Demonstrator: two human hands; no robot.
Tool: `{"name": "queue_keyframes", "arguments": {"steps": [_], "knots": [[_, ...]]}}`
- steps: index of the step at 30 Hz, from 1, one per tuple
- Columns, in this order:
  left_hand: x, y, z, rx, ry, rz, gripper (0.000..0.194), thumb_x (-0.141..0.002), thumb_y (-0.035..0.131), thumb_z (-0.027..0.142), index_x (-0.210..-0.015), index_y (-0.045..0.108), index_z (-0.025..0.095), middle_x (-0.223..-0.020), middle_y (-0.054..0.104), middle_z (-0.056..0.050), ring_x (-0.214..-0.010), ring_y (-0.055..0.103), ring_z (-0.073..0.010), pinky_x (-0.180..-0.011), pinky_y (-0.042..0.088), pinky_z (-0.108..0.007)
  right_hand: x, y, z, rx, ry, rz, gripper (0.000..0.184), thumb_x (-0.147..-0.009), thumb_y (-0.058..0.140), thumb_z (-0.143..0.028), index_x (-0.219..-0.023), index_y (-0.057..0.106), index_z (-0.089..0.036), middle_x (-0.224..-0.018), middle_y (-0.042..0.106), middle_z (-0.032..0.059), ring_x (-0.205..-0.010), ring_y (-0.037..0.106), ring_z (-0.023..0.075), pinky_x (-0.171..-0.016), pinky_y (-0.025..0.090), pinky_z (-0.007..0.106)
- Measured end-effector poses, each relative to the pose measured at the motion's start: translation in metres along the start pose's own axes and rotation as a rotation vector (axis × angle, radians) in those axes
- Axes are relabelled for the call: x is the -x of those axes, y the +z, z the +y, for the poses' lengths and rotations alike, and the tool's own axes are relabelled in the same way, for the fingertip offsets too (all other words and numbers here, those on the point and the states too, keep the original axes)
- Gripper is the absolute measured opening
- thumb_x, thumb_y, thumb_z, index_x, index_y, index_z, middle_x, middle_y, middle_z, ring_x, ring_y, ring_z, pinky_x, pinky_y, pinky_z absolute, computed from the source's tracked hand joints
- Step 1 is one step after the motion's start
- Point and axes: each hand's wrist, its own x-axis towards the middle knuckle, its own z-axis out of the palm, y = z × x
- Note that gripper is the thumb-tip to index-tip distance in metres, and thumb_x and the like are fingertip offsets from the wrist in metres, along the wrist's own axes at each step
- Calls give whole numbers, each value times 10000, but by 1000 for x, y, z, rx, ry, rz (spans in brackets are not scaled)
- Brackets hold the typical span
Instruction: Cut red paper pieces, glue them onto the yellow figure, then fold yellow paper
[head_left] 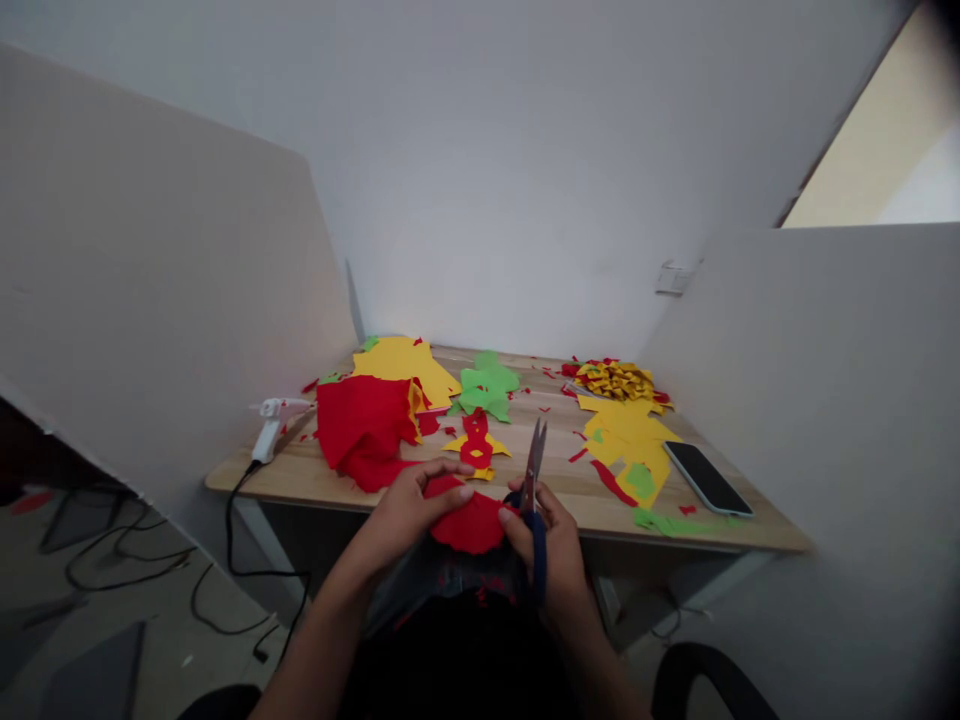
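Note:
My left hand (416, 503) pinches a rounded piece of red paper (469, 525), held over my lap just in front of the table edge. My right hand (551, 550) grips blue-handled scissors (533, 470) whose blades point up and stand partly apart beside the red paper. On the wooden table (555, 480) behind them lies a small red and yellow cut-out (477, 447). A heap of red paper (364, 428) lies to the left of it.
Yellow sheets (405, 365), green scraps (487, 388) and a yellow and red pile (619, 380) lie further back. More yellow paper (630, 435) and a black phone (706, 477) sit at right. A white glue gun (271, 425) rests at the left edge, cables on the floor. White partitions enclose the desk.

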Motion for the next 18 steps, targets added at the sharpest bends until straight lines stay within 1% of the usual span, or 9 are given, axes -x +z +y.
{"name": "queue_keyframes", "arguments": {"steps": [1, 3, 5, 7, 9, 12, 14, 16, 18], "knots": [[-3, 4, -4, 103, 5, 28, 388, -599, 890, 315, -943, 774, 179, -988, 756, -101, -864, 699, -216, -728, 533, -265, -1, 2, 3, -29, 3, 29, 544, -574, 869, -456, -972, 621, -181, -705, 640, -15, -593, 585, 138, -557, 476, 240], [-5, 16, -14, 406, -3, 72, 526, -657, 855, 388, -1130, 718, 204, -1027, 749, -87, -879, 709, -217, -781, 550, -303, -4, 6, 9, -88, -5, 72, 550, -602, 851, -465, -1008, 610, -183, -718, 642, -15, -612, 595, 142, -573, 485, 244], [-3, 31, -27, 662, 31, 93, 595, -722, 794, 461, -1241, 659, 202, -1098, 741, -101, -1024, 697, -251, -928, 533, -371, -7, 9, 13, -129, -21, 80, 533, -637, 833, -462, -1027, 601, -184, -734, 648, -10, -630, 605, 144, -604, 501, 254], [2, 44, -40, 790, 55, 71, 610, -754, 748, 502, -1266, 646, 186, -1157, 732, -121, -1171, 644, -288, -1043, 477, -423, -10, 12, 14, -145, -42, 85, 516, -663, 820, -461, -1036, 596, -184, -761, 660, -1, -648, 615, 147, -632, 516, 264], [8, 55, -48, 800, 67, 60, 615, -759, 744, 498, -1274, 647, 176, -1217, 715, -132, -1277, 577, -303, -1109, 425, -439, -12, 15, 15, -136, -67, 107, 511, -669, 818, -469, -1030, 593, -185, -797, 675, 14, -669, 628, 155, -651, 528, 274], [12, 63, -47, 742, 56, 127, 563, -753, 780, 413, -1253, 666, 180, -1252, 704, -129, -1309, 555, -290, -1135, 407, -420, -9, 18, 18, -89, -115, 80, 499, -650, 843, -470, -982, 589, -197, -833, 686, 26, -687, 638, 164, -664, 539, 278], [11, 63, -37, 743, 70, 180, 504, -784, 758, 375, -1241, 674, 180, -1248, 706, -130, -1286, 579, -283, -1118, 431, -416, -2, 17, 23, -63, -129, -37, 467, -683, 828, -492, -958, 579, -209, -798, 669, 10, -632, 614, 147, -610, 521, 256], [11, 60, -23, 779, 104, 213, 456, -831, 712, 340, -1256, 662, 180, -1257, 701, -133, -1269, 595, -277, -1091, 463, -416, 9, 11, 30, -59, -117, -191, 460, -752, 764, -548, -1014, 574, -221, -783, 652, 2, -592, 587, 139, -560, 496, 246], [12, 57, -9, 819, 131, 238, 445, -866, 673, 290, -1298, 631, 189, -1295, 680, -131, -1268, 598, -266, -1074, 479, -405, 20, 5, 38, -40, -116, -272, 515, -789, 700, -613, -1107, 579, -226, -838, 660, 22, -638, 600, 158, -599, 507, 268]]}}
